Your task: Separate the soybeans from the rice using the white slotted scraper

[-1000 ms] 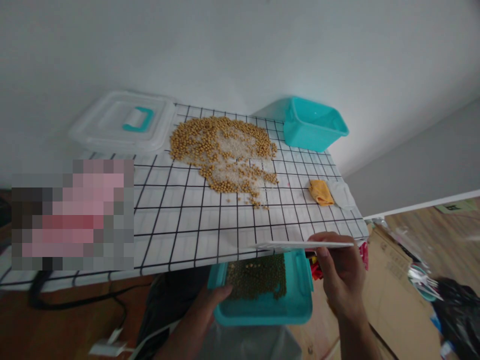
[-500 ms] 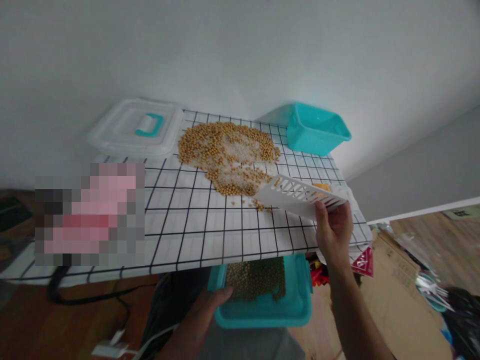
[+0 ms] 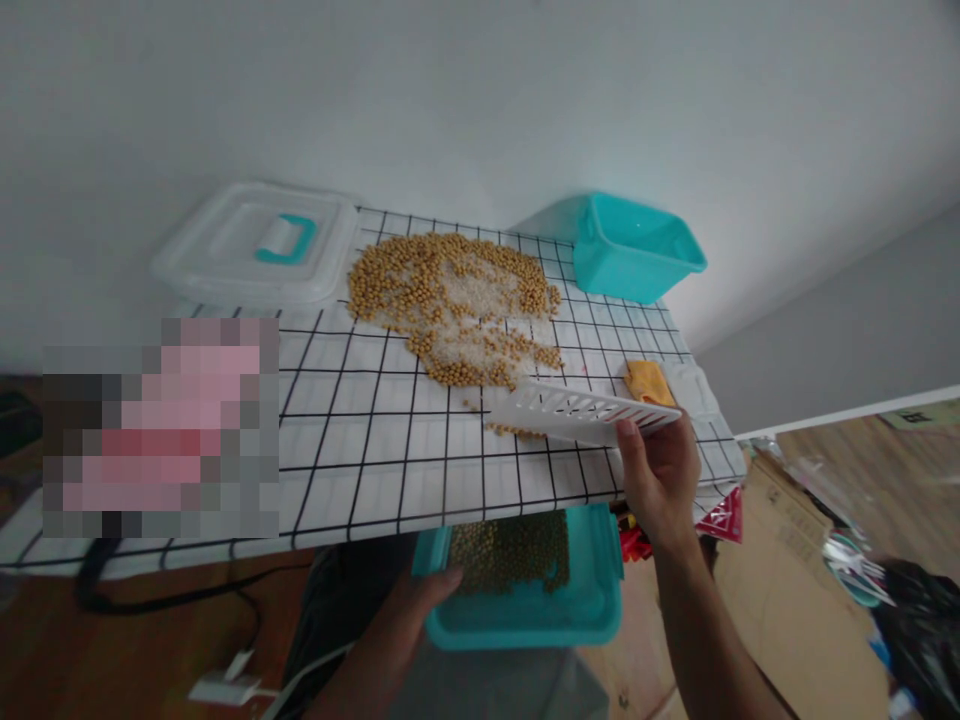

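My right hand (image 3: pixel 660 470) is closed on the right end of a white slotted plastic strip (image 3: pixel 574 410), whose left end is low over the tabletop. By its lower edge lies a small line of soybeans (image 3: pixel 516 430). Behind it spreads a heap of soybeans (image 3: pixel 405 275) mixed with pale, rice-like grains (image 3: pixel 484 290). Below the table's front edge, my left hand (image 3: pixel 420 605) grips the left rim of a teal tub (image 3: pixel 525 625). Soybeans (image 3: pixel 510 555) lie in the tub's far part, under the edge.
A teal bin (image 3: pixel 637 250) stands at the back right, a clear lid (image 3: pixel 247 270) with a teal handle at the back left. An orange cloth (image 3: pixel 649 383) lies on the right. Cardboard (image 3: pixel 787 560) and a power strip (image 3: pixel 225 690) are on the floor.
My right hand has drawn the slotted strip nearer to the table's front edge, uncovering more of the orange cloth. The left hand still holds the tub in about the same place.
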The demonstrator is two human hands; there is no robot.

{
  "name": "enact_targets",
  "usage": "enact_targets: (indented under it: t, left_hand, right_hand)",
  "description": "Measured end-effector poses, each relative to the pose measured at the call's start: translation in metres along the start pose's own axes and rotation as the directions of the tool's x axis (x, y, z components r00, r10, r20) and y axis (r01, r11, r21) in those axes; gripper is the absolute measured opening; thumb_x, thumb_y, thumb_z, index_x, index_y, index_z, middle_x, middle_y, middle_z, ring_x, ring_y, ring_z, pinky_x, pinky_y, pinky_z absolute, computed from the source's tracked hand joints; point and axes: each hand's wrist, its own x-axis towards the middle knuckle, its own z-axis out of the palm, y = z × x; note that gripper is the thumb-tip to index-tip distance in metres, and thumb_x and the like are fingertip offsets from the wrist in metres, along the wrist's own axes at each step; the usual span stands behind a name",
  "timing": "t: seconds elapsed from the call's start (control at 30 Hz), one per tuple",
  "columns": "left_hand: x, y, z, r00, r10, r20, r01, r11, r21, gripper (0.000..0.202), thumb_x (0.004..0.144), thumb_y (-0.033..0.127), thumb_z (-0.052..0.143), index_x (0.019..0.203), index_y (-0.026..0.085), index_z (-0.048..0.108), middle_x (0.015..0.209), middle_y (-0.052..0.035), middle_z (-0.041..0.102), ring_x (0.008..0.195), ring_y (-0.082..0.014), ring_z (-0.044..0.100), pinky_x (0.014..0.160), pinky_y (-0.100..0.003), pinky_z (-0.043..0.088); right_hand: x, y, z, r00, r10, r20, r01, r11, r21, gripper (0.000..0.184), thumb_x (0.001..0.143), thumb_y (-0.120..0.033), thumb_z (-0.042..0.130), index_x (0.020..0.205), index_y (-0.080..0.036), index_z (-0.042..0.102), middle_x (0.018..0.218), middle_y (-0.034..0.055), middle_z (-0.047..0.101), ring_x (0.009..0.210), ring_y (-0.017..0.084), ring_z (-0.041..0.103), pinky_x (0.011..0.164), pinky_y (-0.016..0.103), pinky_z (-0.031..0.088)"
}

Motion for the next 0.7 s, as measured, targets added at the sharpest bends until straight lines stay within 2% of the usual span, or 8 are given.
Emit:
enact_targets:
  t: [0.2,0.3,0.43,0.6,0.7]
  left_hand:
    - [0.005,-0.005,-0.005,0.998,-0.005,-0.056,0.004,1.0,-0.021,0.044,0.074,0.028,0.076,0.115,0.015,0.071,0.109,-0.012,0.082,0.119,-0.0371,0.068,0.106,-0.047,0.052]
    - [0.008,-0.006,-0.011,0.999,0.002,-0.035,-0.003,1.0,-0.016,0.05,0.076,0.028,0.075,0.124,0.016,0.067,0.114,-0.0117,0.08,0.115,-0.0349,0.071,0.102,-0.045,0.055]
    - [0.01,-0.009,-0.016,1.0,-0.012,0.008,0.012,0.999,-0.044,0.057,0.08,0.027,0.073,0.134,0.018,0.059,0.116,-0.0103,0.08,0.116,-0.0308,0.071,0.104,-0.042,0.053]
    - [0.014,-0.013,-0.018,1.0,-0.008,0.027,0.01,0.999,-0.049,0.067,0.081,0.029,0.072,0.144,0.017,0.051,0.124,-0.0122,0.076,0.125,-0.0337,0.065,0.108,-0.049,0.05]
    - [0.014,-0.012,-0.017,1.0,0.002,0.027,-0.001,1.0,-0.027,0.066,0.083,0.027,0.069,0.144,0.014,0.049,0.122,-0.0131,0.077,0.125,-0.0339,0.065,0.111,-0.05,0.047]
  right_hand:
    - [-0.014,-0.009,-0.004,1.0,0.005,0.027,-0.005,1.0,-0.011,0.01,0.092,-0.024,0.066,0.101,-0.021,0.064,0.092,0.0031,0.066,0.084,0.016,0.065,0.075,0.029,0.052]
    - [-0.017,-0.011,-0.005,1.0,-0.014,0.015,0.014,0.999,-0.031,0.009,0.092,-0.023,0.066,0.101,-0.021,0.064,0.091,0.0032,0.066,0.083,0.016,0.065,0.074,0.028,0.053]
    - [-0.022,-0.01,-0.009,1.0,0.007,-0.012,-0.007,0.999,-0.038,0.008,0.091,-0.024,0.066,0.099,-0.021,0.065,0.089,0.0033,0.066,0.079,0.016,0.065,0.071,0.029,0.052]
    - [-0.032,-0.014,-0.022,1.0,0.01,-0.03,-0.012,0.998,-0.066,0.011,0.091,-0.026,0.067,0.099,-0.021,0.065,0.09,0.0041,0.066,0.078,0.017,0.064,0.068,0.029,0.052]
    - [-0.037,-0.016,-0.029,1.0,0.028,0.013,-0.028,0.998,-0.057,0.012,0.091,-0.024,0.067,0.102,-0.02,0.065,0.093,0.0049,0.067,0.079,0.017,0.065,0.067,0.029,0.052]
